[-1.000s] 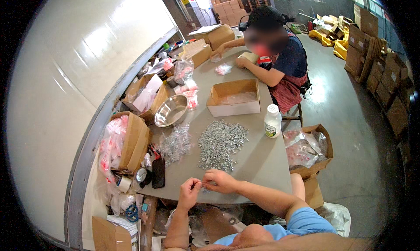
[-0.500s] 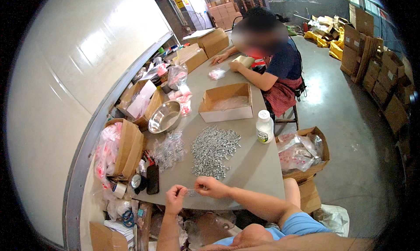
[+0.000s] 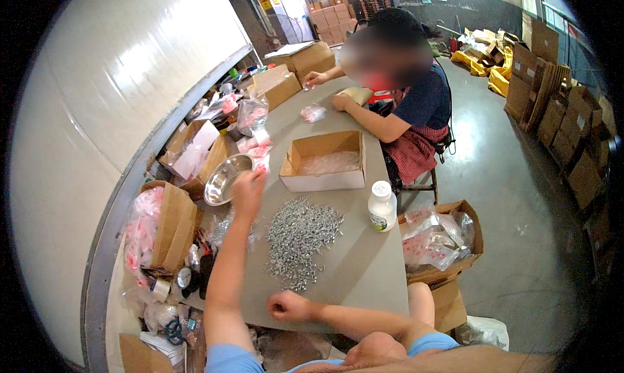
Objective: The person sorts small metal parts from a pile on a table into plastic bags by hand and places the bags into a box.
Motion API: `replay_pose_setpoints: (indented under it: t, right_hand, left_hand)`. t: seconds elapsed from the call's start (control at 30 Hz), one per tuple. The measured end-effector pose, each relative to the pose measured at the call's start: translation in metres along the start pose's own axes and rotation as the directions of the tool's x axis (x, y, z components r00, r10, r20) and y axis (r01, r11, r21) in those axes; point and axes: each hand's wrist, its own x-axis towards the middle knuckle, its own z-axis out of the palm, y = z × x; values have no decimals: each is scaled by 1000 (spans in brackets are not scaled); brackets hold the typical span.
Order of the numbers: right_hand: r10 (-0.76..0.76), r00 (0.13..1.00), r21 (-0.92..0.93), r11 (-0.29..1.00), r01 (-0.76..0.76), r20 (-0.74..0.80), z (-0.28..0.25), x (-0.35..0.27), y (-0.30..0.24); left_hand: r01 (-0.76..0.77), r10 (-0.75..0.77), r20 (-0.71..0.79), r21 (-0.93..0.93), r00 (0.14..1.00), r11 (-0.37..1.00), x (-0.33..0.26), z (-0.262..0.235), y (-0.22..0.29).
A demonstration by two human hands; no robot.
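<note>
My left hand (image 3: 248,194) reaches forward over the table, beside the shiny metal bowl (image 3: 220,189) and just short of some pink-and-white plastic packets (image 3: 257,153). Its fingers are bunched together; what they pinch, if anything, is hidden. A heap of small silver screws (image 3: 302,236) lies to the right of my left forearm. Below that heap, by the near table edge, my right hand (image 3: 289,306) is curled into a loose fist, and its contents cannot be made out. Small clear plastic bags (image 3: 224,228) show partly behind my left forearm.
An open cardboard box (image 3: 323,181) stands beyond the screws, with a white bottle (image 3: 382,207) at the right table edge. Boxes, tape and bags crowd the left side, including a carton of bags (image 3: 175,233). A co-worker (image 3: 416,100) sits at the far right, hands on the table.
My hands were together at the near edge with a small clear plastic bag between them. The left has swung forward to the bowl; the right stays near the edge. The view has shifted slightly.
</note>
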Motion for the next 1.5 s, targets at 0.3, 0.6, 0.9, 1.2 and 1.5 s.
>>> replay_pose_setpoints:
  t: [0.3,0.6,0.9,1.2,1.5]
  right_hand:
    - [-30,990,128,991,48,-141,13,4,4]
    - [24,996,53,998,-19,-87,17,4,20]
    - [70,996,97,993,-65,-52,9,0,-1]
    - [161,985,-33,987,-159,57,-10,-3,-26]
    - [-130,923,-816,524,-246,-362,-19,-11,-37]
  left_hand:
    - [-244,81,844,61,531,968,95,218,14]
    - [-138,-218,665,439,714,888,92,191,9]
    - [91,-163,419,186,893,978,80,139,0]
    - [180,-135,274,-144,952,973,39,60,37]
    - [333,-248,249,-407,936,851,-138,-86,46]
